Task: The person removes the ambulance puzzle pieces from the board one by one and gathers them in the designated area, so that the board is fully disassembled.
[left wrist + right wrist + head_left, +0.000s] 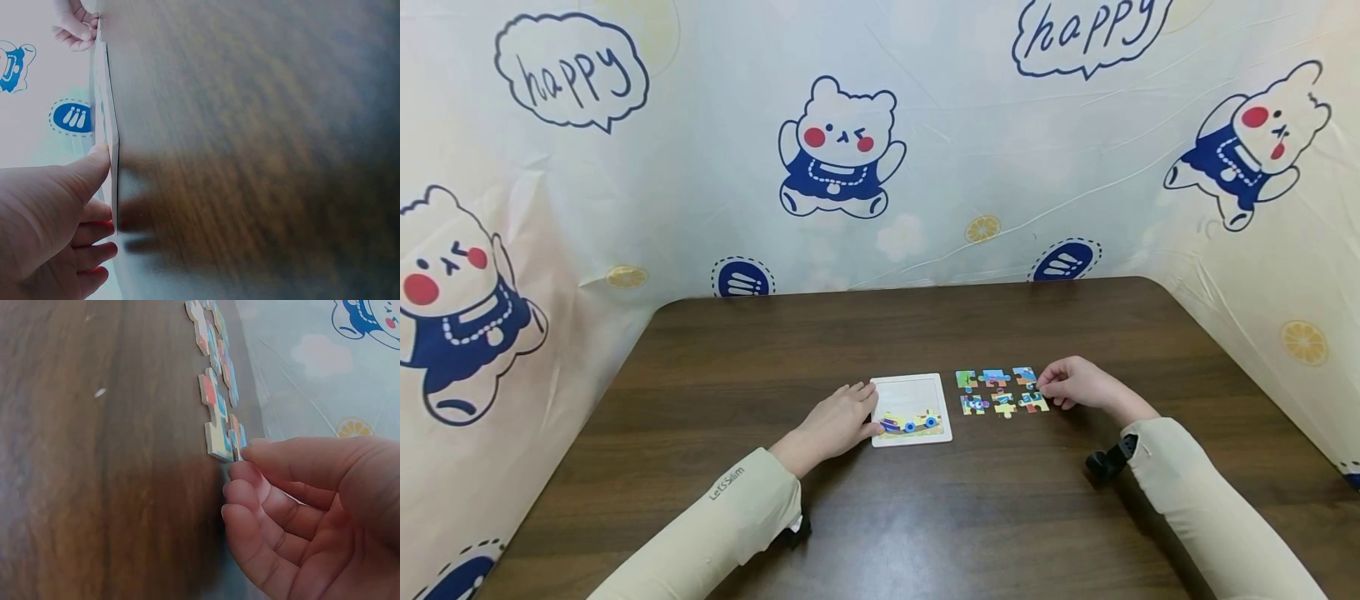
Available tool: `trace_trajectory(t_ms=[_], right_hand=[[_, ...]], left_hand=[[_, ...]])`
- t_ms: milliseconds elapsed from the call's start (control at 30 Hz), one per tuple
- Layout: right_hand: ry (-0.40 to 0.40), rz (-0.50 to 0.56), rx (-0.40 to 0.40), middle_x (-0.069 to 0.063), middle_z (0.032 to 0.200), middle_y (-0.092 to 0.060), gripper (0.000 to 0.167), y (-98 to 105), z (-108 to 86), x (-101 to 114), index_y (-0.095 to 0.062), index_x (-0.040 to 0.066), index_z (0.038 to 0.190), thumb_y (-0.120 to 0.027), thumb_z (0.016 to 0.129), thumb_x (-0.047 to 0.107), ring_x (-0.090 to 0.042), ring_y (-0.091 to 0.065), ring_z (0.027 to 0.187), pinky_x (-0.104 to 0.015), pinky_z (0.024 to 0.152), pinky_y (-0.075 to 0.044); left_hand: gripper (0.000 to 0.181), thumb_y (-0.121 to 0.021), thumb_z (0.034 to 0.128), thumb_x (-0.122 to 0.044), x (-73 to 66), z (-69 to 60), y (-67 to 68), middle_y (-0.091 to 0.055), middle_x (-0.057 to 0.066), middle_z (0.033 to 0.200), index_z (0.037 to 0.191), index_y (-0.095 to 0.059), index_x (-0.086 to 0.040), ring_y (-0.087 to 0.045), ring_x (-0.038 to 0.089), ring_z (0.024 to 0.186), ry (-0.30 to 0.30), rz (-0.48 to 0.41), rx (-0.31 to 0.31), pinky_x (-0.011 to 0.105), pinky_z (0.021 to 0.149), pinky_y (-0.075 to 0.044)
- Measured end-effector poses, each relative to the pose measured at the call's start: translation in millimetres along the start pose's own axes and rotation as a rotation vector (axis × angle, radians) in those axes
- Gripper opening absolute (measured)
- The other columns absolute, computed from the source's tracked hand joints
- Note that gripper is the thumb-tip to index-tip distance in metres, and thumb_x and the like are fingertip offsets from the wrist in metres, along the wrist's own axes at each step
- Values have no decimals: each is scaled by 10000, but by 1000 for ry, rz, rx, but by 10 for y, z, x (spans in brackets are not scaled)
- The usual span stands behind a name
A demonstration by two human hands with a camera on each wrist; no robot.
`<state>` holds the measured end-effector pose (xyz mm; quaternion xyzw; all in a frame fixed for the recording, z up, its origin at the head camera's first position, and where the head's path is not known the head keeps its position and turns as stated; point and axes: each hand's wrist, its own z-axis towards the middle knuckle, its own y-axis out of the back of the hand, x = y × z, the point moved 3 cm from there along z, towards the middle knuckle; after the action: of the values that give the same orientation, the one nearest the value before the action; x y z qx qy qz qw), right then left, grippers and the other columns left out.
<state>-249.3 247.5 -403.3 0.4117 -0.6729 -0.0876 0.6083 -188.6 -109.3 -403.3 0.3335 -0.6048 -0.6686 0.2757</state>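
A white-framed puzzle board (912,385) lies flat on the table, with a yellow vehicle picture with blue wheels (917,422) along its near part. My left hand (838,421) rests at the board's left edge, fingers fairly straight and thumb near its lower left corner. Right of the board, several colourful jigsaw pieces (1003,406) lie in two rows. At the right end of the far row, my right hand (1078,383) pinches a jigsaw piece (1023,375) between thumb and index finger. Up close, the thumb and fingertips (247,453) partly hide that piece.
The brown wooden table (760,342) reaches back to a printed curtain (940,167) with cartoon bears, which also hangs at both sides. A black wrist device (1108,462) hangs under the right sleeve, and another shows at the left cuff.
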Motion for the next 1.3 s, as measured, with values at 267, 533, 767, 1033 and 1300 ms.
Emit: trace_trajectory(t_ms=[267, 533, 767, 1033, 1300], right_hand=[[55, -11, -26, -113, 771, -592, 120, 12, 52, 147, -601, -56, 936, -579, 891, 53, -216, -537, 654, -341, 580, -506], [144, 20, -11, -156, 810, -581, 190, -83, 121, 494, -593, -64, 1003, -588, 894, 93, -264, -543, 684, -429, 633, -507], [207, 16, 23, -180, 821, -591, 152, -263, 185, 780, -606, -43, 981, -589, 885, 74, -240, -542, 658, -460, 629, -506], [248, 4, 82, -101, 769, -582, 121, -542, 262, 1022, -607, -28, 965, -598, 879, 56, -201, -519, 600, -388, 565, -496], [315, -17, 133, -34, 737, -539, 143, -846, 337, 1164, -604, -26, 983, -615, 855, 36, -186, -520, 590, -382, 552, -504]], left_hand=[[527, -597, 899, -314, -16, 15, 6, -470, 228, 1307, 1228, -529, 91, -412, 344, 1232, 23, 44, 28, 444, 1008, -317], [566, -593, 890, -367, -17, 13, 7, -473, 212, 1311, 1238, -530, 76, -413, 332, 1234, 18, 50, 31, 438, 1007, -321], [634, -545, 901, -432, -2, 26, -9, -459, 227, 1318, 1264, -495, 85, -418, 341, 1228, 5, 45, 39, 452, 1012, -309], [720, -577, 866, -484, 20, 16, 18, -416, 221, 1357, 1298, -462, 79, -384, 326, 1256, 20, 7, 101, 431, 1037, -273], [772, -598, 835, -517, 31, 9, 15, -401, 213, 1372, 1310, -452, 74, -381, 319, 1260, 27, -8, 112, 419, 1042, -267]])
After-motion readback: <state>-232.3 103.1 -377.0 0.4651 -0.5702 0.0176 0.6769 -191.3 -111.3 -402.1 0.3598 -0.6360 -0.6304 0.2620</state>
